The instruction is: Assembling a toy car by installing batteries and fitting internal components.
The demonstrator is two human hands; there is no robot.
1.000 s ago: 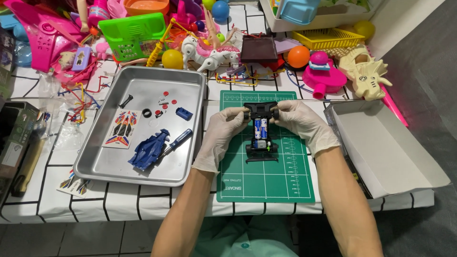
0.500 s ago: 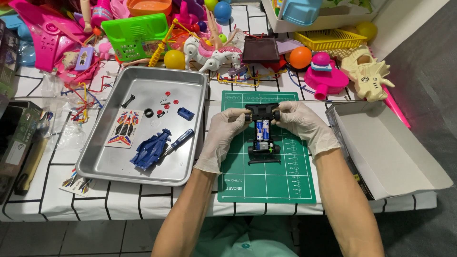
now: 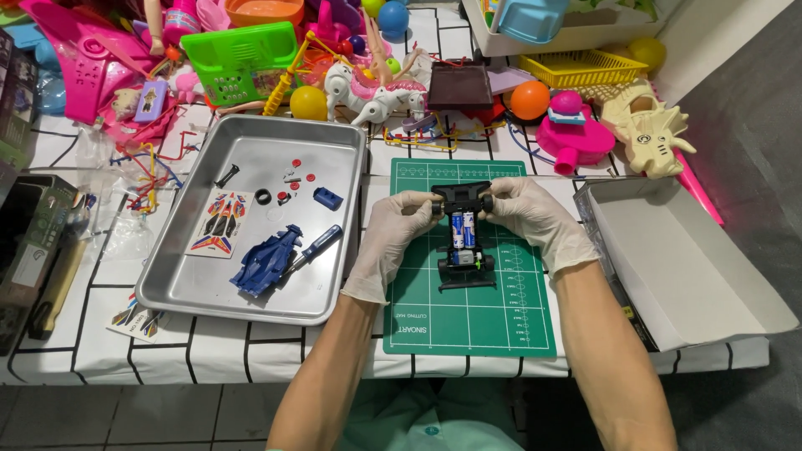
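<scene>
A black toy car chassis (image 3: 462,236) with two batteries in its middle lies on a green cutting mat (image 3: 468,321). My left hand (image 3: 393,238), in a white glove, grips the chassis's far end from the left, fingers on the left wheel. My right hand (image 3: 530,219), also gloved, grips the same end from the right. To the left stands a metal tray (image 3: 184,292) holding a blue car body shell (image 3: 266,260), a blue-handled screwdriver (image 3: 313,246), a sticker sheet (image 3: 220,224), a small blue block (image 3: 327,198) and several small loose parts.
An open white cardboard box (image 3: 685,267) sits at the right. Many colourful plastic toys crowd the table's far side, among them a green basket (image 3: 238,52), a yellow ball (image 3: 308,103), an orange ball (image 3: 530,99) and a cream dinosaur (image 3: 647,125). Dark boxes (image 3: 33,242) lie at left.
Both hands stay on the chassis's far end with only slight shifts of the fingers. The view has moved a little.
</scene>
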